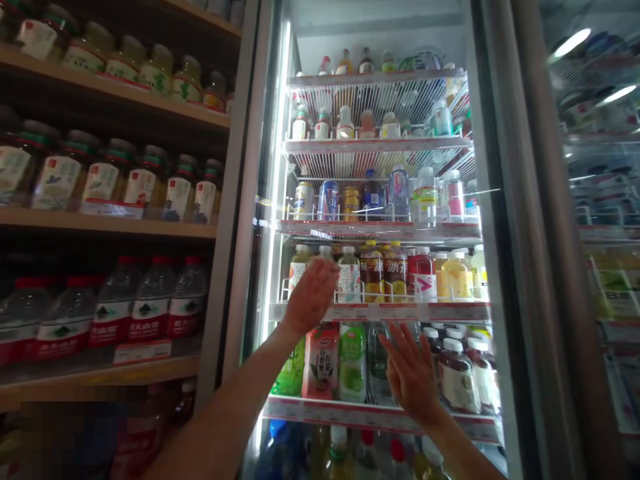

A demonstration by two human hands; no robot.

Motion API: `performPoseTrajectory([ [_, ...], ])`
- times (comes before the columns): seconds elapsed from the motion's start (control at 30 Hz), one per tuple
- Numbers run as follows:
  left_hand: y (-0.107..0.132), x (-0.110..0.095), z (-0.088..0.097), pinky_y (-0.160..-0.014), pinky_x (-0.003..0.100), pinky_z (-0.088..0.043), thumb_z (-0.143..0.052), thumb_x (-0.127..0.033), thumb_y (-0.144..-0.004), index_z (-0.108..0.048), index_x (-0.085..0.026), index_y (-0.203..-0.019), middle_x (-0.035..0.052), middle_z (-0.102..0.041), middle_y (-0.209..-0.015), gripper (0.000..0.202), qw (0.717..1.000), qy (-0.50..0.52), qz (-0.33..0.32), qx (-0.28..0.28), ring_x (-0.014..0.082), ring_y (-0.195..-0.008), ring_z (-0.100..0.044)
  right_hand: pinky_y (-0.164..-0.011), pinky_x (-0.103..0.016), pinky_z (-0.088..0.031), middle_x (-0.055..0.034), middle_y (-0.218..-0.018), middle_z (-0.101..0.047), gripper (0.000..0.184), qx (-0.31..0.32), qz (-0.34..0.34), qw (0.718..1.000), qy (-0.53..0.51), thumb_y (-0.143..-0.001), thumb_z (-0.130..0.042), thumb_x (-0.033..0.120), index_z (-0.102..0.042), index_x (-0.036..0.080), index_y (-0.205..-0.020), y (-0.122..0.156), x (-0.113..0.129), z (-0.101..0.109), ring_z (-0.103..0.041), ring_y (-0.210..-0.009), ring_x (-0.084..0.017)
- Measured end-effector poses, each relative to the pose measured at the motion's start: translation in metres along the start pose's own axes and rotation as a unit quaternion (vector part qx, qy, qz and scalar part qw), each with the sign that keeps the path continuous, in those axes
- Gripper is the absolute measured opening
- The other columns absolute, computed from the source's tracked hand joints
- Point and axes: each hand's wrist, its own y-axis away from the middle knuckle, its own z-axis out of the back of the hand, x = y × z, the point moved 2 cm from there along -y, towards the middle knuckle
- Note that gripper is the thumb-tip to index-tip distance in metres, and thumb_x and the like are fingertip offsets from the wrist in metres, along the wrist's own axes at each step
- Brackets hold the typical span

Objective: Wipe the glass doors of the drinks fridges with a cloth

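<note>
I face a lit drinks cooler with several wire shelves full of bottles and cans. My left hand is raised with fingers stretched out, flat in front of the row of tea and juice bottles. It holds nothing. My right hand is lower, fingers spread apart, in front of the shelf with green and pink bottles and white-capped dark bottles. It is empty too. Whether the palms touch a glass door, I cannot tell.
Wooden shelves on the left carry jars and red-capped water bottles. The cooler's grey frame stands between them and the cooler. A glass door panel with reflections is on the right.
</note>
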Motion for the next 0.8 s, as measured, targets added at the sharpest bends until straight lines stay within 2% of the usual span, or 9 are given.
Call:
performPoseTrajectory([
  [0.07, -0.001, 0.018, 0.008, -0.112, 0.049, -0.026, -0.039, -0.021, -0.089, -0.038, -0.015, -0.135, 0.0143, -0.034, -0.145, 0.046, 0.987, -0.039, 0.143, -0.069, 0.0261, -0.140, -0.018, -0.113, -0.050, -0.015, -0.0100, -0.143, -0.040, 0.050, 0.000, -0.004, 1.000, -0.007, -0.082, -0.043, 0.009, -0.045, 0.020, -0.131, 0.002, 0.002, 0.000, -0.023, -0.138, -0.024],
  [0.13, -0.004, 0.021, 0.009, -0.113, 0.053, -0.021, -0.040, -0.021, -0.088, -0.034, -0.013, -0.137, 0.0154, -0.025, -0.149, 0.050, 0.971, -0.040, 0.218, -0.091, 0.0291, -0.140, -0.011, -0.113, -0.051, -0.014, -0.0106, -0.142, -0.041, 0.051, -0.013, -0.015, 0.999, -0.027, -0.083, -0.043, 0.009, -0.043, 0.020, -0.133, -0.002, 0.006, 0.004, -0.024, -0.138, -0.024],
  [0.23, -0.017, -0.008, -0.006, -0.113, 0.055, -0.018, -0.043, -0.017, -0.083, -0.025, -0.014, -0.141, 0.0141, -0.020, -0.151, 0.061, 0.986, 0.035, 0.162, -0.023, 0.0298, -0.141, -0.004, -0.112, -0.052, -0.017, -0.0099, -0.144, -0.038, 0.057, -0.056, -0.031, 0.993, -0.096, -0.083, -0.041, 0.007, -0.035, 0.022, -0.138, -0.031, 0.015, 0.014, -0.029, -0.136, -0.023],
  [0.37, -0.028, -0.034, -0.018, -0.112, 0.050, -0.025, -0.046, -0.018, -0.081, -0.008, -0.015, -0.145, 0.0157, -0.016, -0.152, 0.075, 0.985, 0.124, 0.114, 0.026, 0.0262, -0.141, -0.008, -0.107, -0.042, -0.034, -0.0075, -0.147, -0.033, 0.058, -0.098, -0.012, 0.969, -0.227, -0.087, -0.035, 0.010, -0.025, 0.025, -0.142, -0.102, 0.029, 0.016, -0.032, -0.135, -0.018],
  [0.47, -0.013, -0.014, -0.006, -0.109, 0.049, -0.030, -0.052, -0.032, -0.081, -0.004, -0.016, -0.145, 0.0175, -0.015, -0.152, 0.082, 0.986, 0.098, 0.129, 0.030, 0.0276, -0.140, -0.017, -0.107, -0.041, -0.033, -0.0073, -0.143, -0.040, 0.051, -0.028, -0.027, 0.977, -0.210, -0.090, -0.032, 0.017, -0.029, 0.021, -0.141, -0.149, 0.044, -0.003, -0.033, -0.134, -0.018],
  [0.6, 0.022, 0.024, 0.013, -0.108, 0.055, -0.024, -0.052, -0.055, -0.079, -0.005, -0.016, -0.146, 0.0192, -0.018, -0.150, 0.090, 0.991, -0.033, 0.123, 0.050, 0.0328, -0.139, -0.016, -0.111, -0.052, -0.016, -0.0039, -0.149, -0.030, 0.045, 0.030, -0.027, 0.996, -0.075, -0.088, -0.042, 0.030, -0.044, 0.025, -0.133, -0.177, 0.062, -0.033, -0.020, -0.139, -0.027],
  [0.7, 0.036, 0.031, 0.015, -0.110, 0.053, -0.022, -0.045, -0.064, -0.080, -0.006, -0.017, -0.146, 0.0184, -0.022, -0.150, 0.090, 0.991, -0.079, 0.089, 0.065, 0.0317, -0.139, -0.015, -0.112, -0.050, -0.012, -0.0018, -0.149, -0.030, 0.043, 0.012, 0.032, 0.999, -0.009, -0.089, -0.041, 0.033, -0.046, 0.025, -0.132, -0.167, 0.042, -0.032, -0.019, -0.139, -0.025],
  [0.77, 0.038, 0.027, 0.013, -0.110, 0.051, -0.022, -0.041, -0.063, -0.082, -0.004, -0.017, -0.146, 0.0173, -0.023, -0.150, 0.087, 0.989, -0.091, 0.092, 0.066, 0.0300, -0.140, -0.015, -0.112, -0.049, -0.014, -0.0009, -0.147, -0.033, 0.045, -0.006, 0.041, 0.999, 0.026, -0.089, -0.040, 0.031, -0.043, 0.026, -0.134, -0.145, -0.001, -0.015, -0.020, -0.139, -0.024],
  [0.8, 0.038, 0.025, 0.011, -0.110, 0.051, -0.022, -0.039, -0.062, -0.083, -0.003, -0.017, -0.146, 0.0167, -0.023, -0.150, 0.085, 0.989, -0.094, 0.097, 0.065, 0.0295, -0.140, -0.015, -0.111, -0.048, -0.017, -0.0016, -0.146, -0.036, 0.047, -0.018, 0.009, 0.999, 0.048, -0.090, -0.040, 0.029, -0.040, 0.027, -0.137, -0.131, -0.030, -0.003, -0.021, -0.138, -0.024],
])
